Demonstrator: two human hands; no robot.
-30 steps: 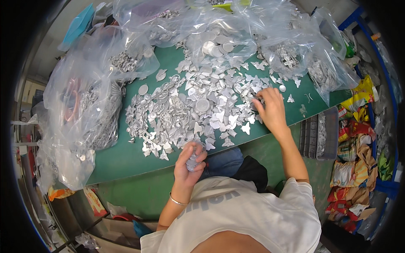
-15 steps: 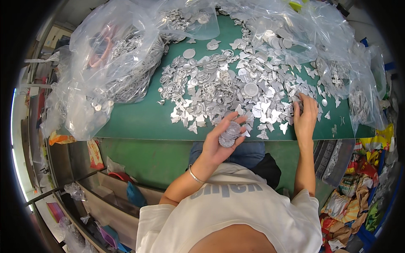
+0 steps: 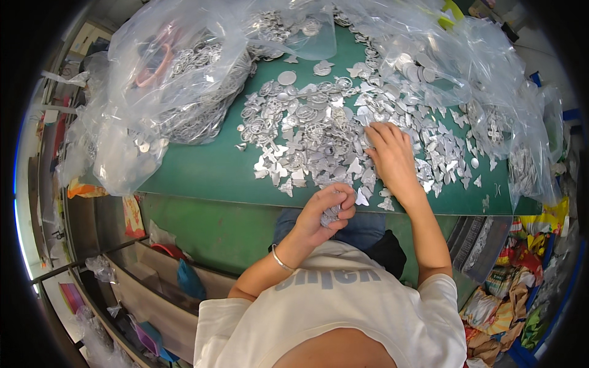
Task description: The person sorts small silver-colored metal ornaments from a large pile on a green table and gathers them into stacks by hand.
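While the left hand (image 3: pixel 328 208) curls shut around a small stack of silver metal pieces (image 3: pixel 331 214), it sits just off the near edge of the green table (image 3: pixel 202 172), above the person's lap. Fingers are wrapped tight on that stack, thumb on top. Over to the right hand (image 3: pixel 389 156): it lies palm down, fingers spread and flat on the big heap of loose silver pieces (image 3: pixel 319 135) in the middle of the table, touching them but gripping nothing that can be seen. That heap is a mix of round discs and winged, cross-like shapes, thinning out towards the right side. Around it, clear plastic bags crowd the tabletop: a large bag (image 3: pixel 165 92) on the left, bulging with more silver parts, and further bags (image 3: pixel 442 55) along the far and right edges. A thin bracelet (image 3: pixel 281 260) shows on the left wrist. Down at the right, colourful packets (image 3: pixel 521 294) are piled by the floor.
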